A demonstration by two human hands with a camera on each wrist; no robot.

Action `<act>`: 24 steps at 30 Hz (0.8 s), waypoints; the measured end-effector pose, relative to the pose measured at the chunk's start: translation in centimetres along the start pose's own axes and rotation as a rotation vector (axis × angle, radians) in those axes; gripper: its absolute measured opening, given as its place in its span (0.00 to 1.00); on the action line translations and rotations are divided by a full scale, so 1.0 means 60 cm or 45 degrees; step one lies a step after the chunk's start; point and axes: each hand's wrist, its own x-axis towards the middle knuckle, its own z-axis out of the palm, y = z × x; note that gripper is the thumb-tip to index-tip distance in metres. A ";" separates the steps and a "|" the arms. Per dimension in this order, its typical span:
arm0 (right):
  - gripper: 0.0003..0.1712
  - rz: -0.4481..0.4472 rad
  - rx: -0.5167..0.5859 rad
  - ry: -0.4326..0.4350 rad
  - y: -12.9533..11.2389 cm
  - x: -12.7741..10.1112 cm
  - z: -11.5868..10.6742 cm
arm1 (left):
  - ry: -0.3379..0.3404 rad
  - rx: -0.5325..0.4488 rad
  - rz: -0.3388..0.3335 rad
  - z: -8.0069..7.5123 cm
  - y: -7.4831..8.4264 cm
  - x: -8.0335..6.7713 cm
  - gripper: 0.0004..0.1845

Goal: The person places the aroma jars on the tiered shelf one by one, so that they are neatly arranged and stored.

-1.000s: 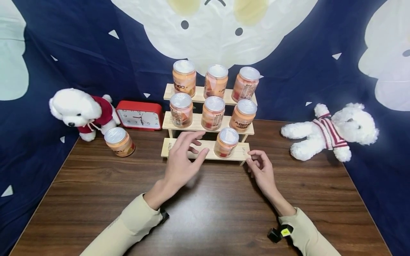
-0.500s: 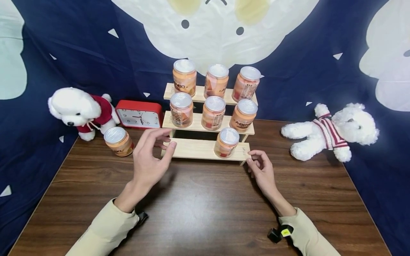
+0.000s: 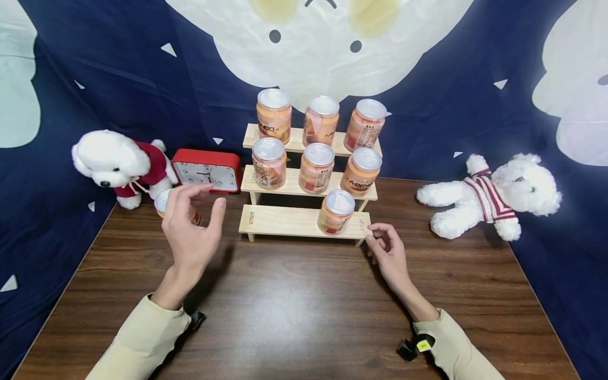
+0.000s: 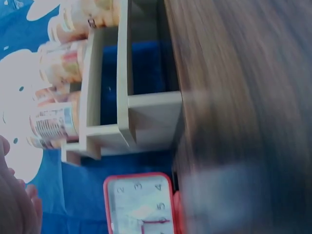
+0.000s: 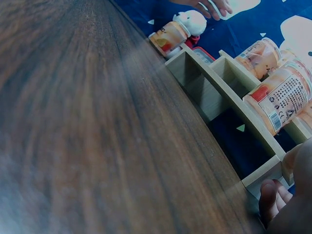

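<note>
My left hand hovers with fingers spread just in front of a loose orange can with a silver lid, which stands on the table and is partly hidden behind it. It holds nothing. My right hand rests on the table with loosely curled fingers at the right end of a three-step wooden rack. Three cans stand on the top step and three on the middle one. A single can stands on the bottom step.
A red clock and a white plush dog stand behind the loose can. Another plush dog lies at the right. A dark blue cloth hangs behind the wooden table.
My left hand has moved left from the rack's bottom step to the loose can by the clock. The right hand has stayed still.
</note>
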 end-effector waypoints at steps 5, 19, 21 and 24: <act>0.14 -0.001 0.001 0.002 0.001 0.000 0.000 | 0.076 0.080 -0.007 -0.011 -0.014 0.008 0.19; 0.14 -0.008 0.004 -0.004 0.002 0.002 -0.001 | 0.213 0.249 -0.122 -0.035 -0.068 0.012 0.25; 0.14 -0.012 0.006 -0.005 0.003 0.002 -0.001 | 0.220 0.245 -0.190 -0.036 -0.070 0.011 0.25; 0.14 -0.011 0.004 -0.005 0.002 0.001 -0.001 | 0.188 0.247 -0.324 -0.039 -0.070 0.008 0.28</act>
